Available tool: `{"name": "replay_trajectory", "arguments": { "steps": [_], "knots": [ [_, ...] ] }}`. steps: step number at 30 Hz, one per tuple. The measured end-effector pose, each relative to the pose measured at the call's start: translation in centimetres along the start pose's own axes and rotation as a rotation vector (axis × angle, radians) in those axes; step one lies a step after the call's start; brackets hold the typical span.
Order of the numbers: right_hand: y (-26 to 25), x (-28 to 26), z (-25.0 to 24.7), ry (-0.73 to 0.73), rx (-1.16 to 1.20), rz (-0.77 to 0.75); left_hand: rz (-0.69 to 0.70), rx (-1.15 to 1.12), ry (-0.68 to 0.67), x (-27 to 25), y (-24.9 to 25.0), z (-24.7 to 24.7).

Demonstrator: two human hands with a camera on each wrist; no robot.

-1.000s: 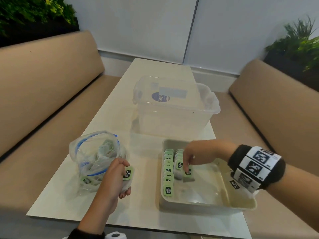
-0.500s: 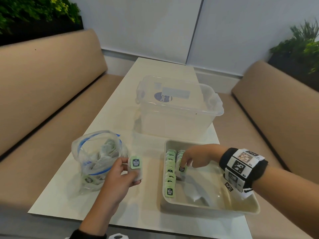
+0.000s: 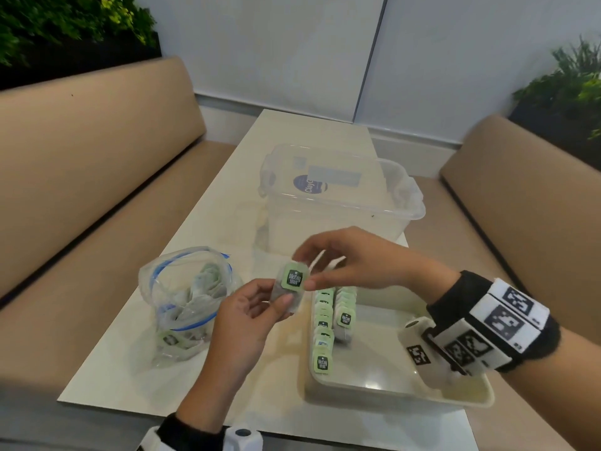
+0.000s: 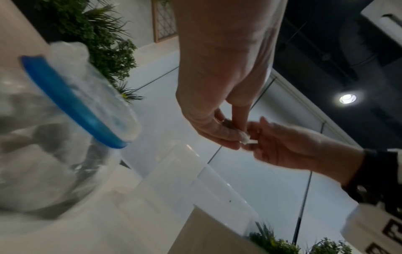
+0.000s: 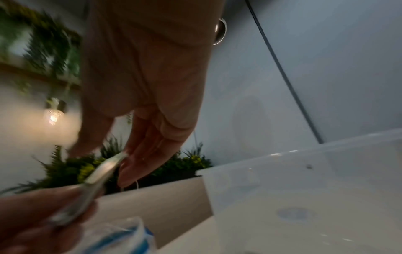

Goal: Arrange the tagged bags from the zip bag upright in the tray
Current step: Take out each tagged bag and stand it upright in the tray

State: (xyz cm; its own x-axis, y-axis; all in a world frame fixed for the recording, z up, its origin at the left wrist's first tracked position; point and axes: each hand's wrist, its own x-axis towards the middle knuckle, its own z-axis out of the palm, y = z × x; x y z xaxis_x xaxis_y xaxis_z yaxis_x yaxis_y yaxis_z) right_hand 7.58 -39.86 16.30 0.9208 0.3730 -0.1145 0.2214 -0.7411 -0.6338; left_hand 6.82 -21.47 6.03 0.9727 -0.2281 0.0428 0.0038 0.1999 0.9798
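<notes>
A tea bag with a green tag (image 3: 292, 280) is held in the air between the zip bag and the tray. My left hand (image 3: 250, 312) pinches its lower part and my right hand (image 3: 341, 262) pinches its top edge. In the left wrist view both hands meet on the tea bag (image 4: 244, 137); in the right wrist view the tea bag (image 5: 97, 182) shows edge-on. The clear zip bag (image 3: 187, 301) with a blue seal stands open at the left, with more tagged bags inside. The white tray (image 3: 400, 390) holds two rows of upright tagged bags (image 3: 325, 323) along its left side.
A clear plastic storage box (image 3: 338, 196) stands behind the tray. The white table (image 3: 130, 362) runs between two tan benches (image 3: 81, 164). The tray's right half is bare. Plants sit at the top corners.
My left hand lifted a tea bag from beside the zip bag toward the middle. My right hand left the tray, rose and took hold of the tea bag's top.
</notes>
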Motion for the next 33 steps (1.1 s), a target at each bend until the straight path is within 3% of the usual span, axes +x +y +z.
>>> {"name": "replay_trajectory", "arguments": {
  "steps": [5, 13, 19, 23, 27, 29, 33],
  "knots": [
    [-3.6, 0.0, -0.6, 0.205, -0.183, -0.183, 0.063, -0.037, 0.003, -0.1, 2.0, 0.7],
    [-5.5, -1.1, -2.3, 0.266, -0.240, -0.276, 0.258, 0.036, 0.002, -0.1, 3.4, 0.7],
    [-3.9, -1.9, -2.1, 0.256, -0.263, -0.226, 0.165, 0.089, -0.075, -0.1, 1.1, -0.4],
    [0.1, -2.3, -1.2, 0.088, -0.451, -0.061, 0.084, 0.357, -0.099, -0.7, -4.9, -2.9],
    [4.8, -2.5, 1.0, -0.237, -0.573, 0.244, -0.013, 0.573, -0.110, -1.5, -9.9, -4.9],
    [6.1, -2.5, 1.8, -0.374, -0.520, 0.318, -0.027, 0.585, -0.073, -1.7, -11.3, -5.5],
    [7.1, -1.8, 2.6, -0.494, -0.441, 0.377, -0.017, 0.550, -0.033, -1.7, -12.0, -5.7]
  ]
}}
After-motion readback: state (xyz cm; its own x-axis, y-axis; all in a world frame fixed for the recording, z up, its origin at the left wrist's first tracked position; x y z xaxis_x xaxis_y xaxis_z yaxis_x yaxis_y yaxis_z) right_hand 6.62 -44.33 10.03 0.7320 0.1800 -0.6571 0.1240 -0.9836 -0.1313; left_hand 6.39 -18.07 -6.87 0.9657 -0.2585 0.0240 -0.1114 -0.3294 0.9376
